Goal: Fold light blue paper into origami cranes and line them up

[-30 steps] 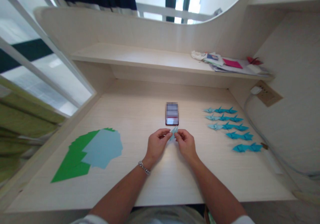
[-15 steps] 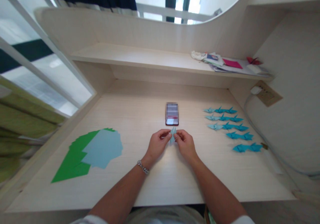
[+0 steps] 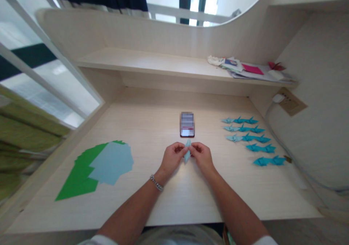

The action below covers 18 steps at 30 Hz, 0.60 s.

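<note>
A small, narrow, light blue folded paper piece [image 3: 187, 152] stands upright just above the desk between my two hands. My left hand [image 3: 171, 157] pinches its left side with thumb and fingertips, and a metal bracelet sits on that wrist. On the other side my right hand [image 3: 202, 157] pinches it the same way. A phone [image 3: 187, 124] with a lit screen lies flat on the desk just beyond the paper.
Loose paper sheets [image 3: 95, 166], green under pale blue, lie at the left of the pale wooden desk [image 3: 152, 208]. Several folded blue paper cranes [image 3: 249, 139] sit in rows at the right. A shelf holds papers [image 3: 251, 70]; a cable [image 3: 294, 165] runs from a wall socket.
My hands have drawn closer together around the folded paper, which now stands narrower and more upright than one second ago. Everything else on the desk stays put.
</note>
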Each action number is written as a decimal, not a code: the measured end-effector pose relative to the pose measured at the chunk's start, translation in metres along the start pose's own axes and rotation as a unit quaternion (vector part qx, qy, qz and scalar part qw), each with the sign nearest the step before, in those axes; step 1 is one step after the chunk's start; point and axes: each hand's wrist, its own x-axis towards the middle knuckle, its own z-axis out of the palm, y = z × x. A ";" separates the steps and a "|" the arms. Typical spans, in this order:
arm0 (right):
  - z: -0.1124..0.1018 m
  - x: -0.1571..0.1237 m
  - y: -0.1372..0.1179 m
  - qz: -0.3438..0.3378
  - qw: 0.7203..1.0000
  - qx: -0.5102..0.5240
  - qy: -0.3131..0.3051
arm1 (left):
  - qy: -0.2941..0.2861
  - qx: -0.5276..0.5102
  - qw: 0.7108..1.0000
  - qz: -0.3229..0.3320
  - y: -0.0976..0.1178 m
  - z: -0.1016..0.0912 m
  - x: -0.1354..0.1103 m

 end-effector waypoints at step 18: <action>-0.007 0.001 -0.004 0.009 1.000 0.022 0.001 | -0.070 -0.006 0.997 -0.016 0.000 0.004 -0.006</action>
